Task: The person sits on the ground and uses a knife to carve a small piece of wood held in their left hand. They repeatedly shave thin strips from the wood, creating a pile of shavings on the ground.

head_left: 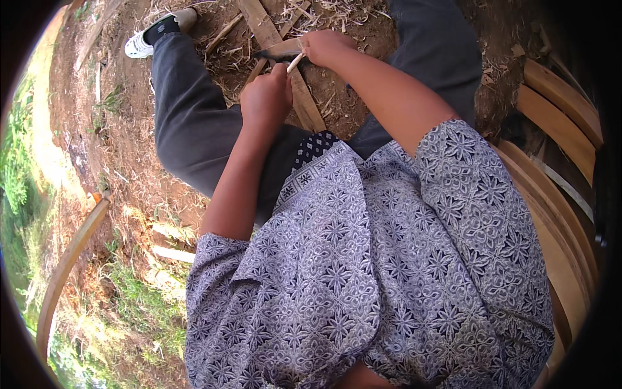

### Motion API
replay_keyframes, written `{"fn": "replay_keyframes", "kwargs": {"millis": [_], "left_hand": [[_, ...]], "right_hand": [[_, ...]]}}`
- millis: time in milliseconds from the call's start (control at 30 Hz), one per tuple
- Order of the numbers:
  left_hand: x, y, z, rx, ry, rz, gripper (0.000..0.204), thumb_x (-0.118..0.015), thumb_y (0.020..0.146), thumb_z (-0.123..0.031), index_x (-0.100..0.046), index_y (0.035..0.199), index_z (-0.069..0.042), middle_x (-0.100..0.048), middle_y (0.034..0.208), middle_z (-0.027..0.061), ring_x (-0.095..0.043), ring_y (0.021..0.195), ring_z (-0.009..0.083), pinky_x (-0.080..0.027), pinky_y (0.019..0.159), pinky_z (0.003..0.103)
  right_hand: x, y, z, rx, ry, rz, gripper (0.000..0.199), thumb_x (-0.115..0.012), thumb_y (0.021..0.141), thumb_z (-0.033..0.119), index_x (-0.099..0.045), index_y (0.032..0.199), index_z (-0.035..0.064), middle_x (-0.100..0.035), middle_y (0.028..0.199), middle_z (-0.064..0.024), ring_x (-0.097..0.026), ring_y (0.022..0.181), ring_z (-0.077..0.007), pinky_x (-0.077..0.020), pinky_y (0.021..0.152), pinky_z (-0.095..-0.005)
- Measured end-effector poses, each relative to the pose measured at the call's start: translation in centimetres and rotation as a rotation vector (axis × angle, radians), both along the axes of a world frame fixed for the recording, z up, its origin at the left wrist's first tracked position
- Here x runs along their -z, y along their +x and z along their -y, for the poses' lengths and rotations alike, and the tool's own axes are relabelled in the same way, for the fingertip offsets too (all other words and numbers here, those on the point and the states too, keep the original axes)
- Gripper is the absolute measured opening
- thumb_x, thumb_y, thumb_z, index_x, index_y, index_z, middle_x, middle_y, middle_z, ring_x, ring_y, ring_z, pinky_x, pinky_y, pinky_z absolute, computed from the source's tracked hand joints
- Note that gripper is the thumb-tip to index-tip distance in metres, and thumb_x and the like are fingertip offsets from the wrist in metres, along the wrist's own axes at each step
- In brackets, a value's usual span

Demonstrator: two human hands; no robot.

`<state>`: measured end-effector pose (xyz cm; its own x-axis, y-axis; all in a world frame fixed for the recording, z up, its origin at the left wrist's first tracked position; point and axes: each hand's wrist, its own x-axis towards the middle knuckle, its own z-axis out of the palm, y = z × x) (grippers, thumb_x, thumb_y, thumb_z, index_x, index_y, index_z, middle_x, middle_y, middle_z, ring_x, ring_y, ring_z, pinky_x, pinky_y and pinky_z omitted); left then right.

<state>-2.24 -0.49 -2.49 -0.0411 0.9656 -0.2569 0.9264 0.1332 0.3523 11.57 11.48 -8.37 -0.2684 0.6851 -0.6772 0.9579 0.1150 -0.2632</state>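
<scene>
Bamboo stick (295, 62), thin and pale, sits between your two hands, out in front of your knees and above the dirt ground. Your left hand (267, 97) is closed into a fist around its lower end, fingers (280, 74) curled tight so the stick pokes up out of the top of the fist. Your right hand (326, 47) is also closed, gripping the handle of a dark-bladed knife (272, 55); the blade points toward your left and lies right at the upper part of the stick, though you cannot tell whether the edge is touching it. Both hands are near each other, the right a little farther from you than the left.

Beneath your hands a flat wooden plank (304, 104) lies slanted on the ground (129, 149), with pale shavings and splinters (324, 10) scattered over the soil around it. Your legs, in dark grey trousers (188, 117), spread to either side of the plank, and a white shoe (139, 45) shows at the end of your left leg. Your patterned blue-and-white shirt (363, 259) fills the lower part of the view. Curved wooden slats (557, 110) of a seat run along your right side, and a bent wooden strip (68, 256) lies over grass on your left.
</scene>
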Motion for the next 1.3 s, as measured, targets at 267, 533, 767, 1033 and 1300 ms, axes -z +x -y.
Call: {"fn": "replay_keyframes", "kwargs": {"millis": [267, 533, 767, 1033, 1300], "left_hand": [[-0.5, 0.6, 0.5, 0.057, 0.062, 0.014, 0.016, -0.064, 0.095, -0.023, -0.058, 0.092, -0.008, -0.068, 0.074, 0.0182, -0.067, 0.069, 0.0427, -0.052, 0.062, 0.054], [0.2, 0.6, 0.7, 0.18, 0.102, -0.125, 0.007, -0.061, 0.09, -0.014, -0.055, 0.09, -0.01, -0.067, 0.07, 0.0111, -0.068, 0.063, 0.0352, -0.052, 0.054, 0.048], [-0.2, 0.8, 0.4, 0.167, 0.058, -0.116, 0.005, -0.059, 0.091, -0.012, -0.055, 0.09, -0.009, -0.067, 0.07, 0.0115, -0.068, 0.064, 0.0366, -0.052, 0.056, 0.05], [-0.2, 1.1, 0.5, 0.186, 0.076, -0.074, 0.006, -0.057, 0.092, -0.012, -0.054, 0.091, -0.008, -0.066, 0.071, 0.0139, -0.067, 0.065, 0.039, -0.052, 0.058, 0.052], [-0.8, 1.4, 0.6, 0.148, 0.06, -0.062, 0.006, -0.057, 0.094, -0.013, -0.054, 0.091, -0.008, -0.066, 0.071, 0.0133, -0.067, 0.065, 0.0386, -0.052, 0.057, 0.052]], "right_hand": [[2.4, 3.8, 1.5, 0.057, 0.039, -0.175, 0.025, -0.058, 0.099, 0.03, -0.069, 0.115, 0.0148, -0.073, 0.109, -0.0117, -0.071, 0.101, -0.0332, -0.0557, 0.085, -0.0503], [4.1, 3.0, 1.8, 0.511, -0.308, -0.426, 0.026, -0.063, 0.097, 0.035, -0.068, 0.106, 0.0114, -0.072, 0.09, -0.0147, -0.071, 0.084, -0.034, -0.0543, 0.076, -0.0469], [2.7, 5.1, 3.8, 0.134, 0.089, -0.343, 0.022, -0.063, 0.097, 0.033, -0.068, 0.105, 0.0133, -0.073, 0.093, -0.0143, -0.07, 0.089, -0.035, -0.0543, 0.078, -0.0481], [2.3, 3.6, 2.9, 0.14, 0.099, -0.187, 0.021, -0.059, 0.1, 0.031, -0.068, 0.111, 0.0158, -0.072, 0.098, -0.0137, -0.07, 0.097, -0.035, -0.0543, 0.082, -0.051], [7.8, 4.7, -1.1, 0.017, 0.051, -0.098, 0.022, -0.066, 0.093, 0.03, -0.074, 0.111, 0.0194, -0.075, 0.108, -0.011, -0.073, 0.103, -0.0314, -0.0573, 0.087, -0.049]]}}
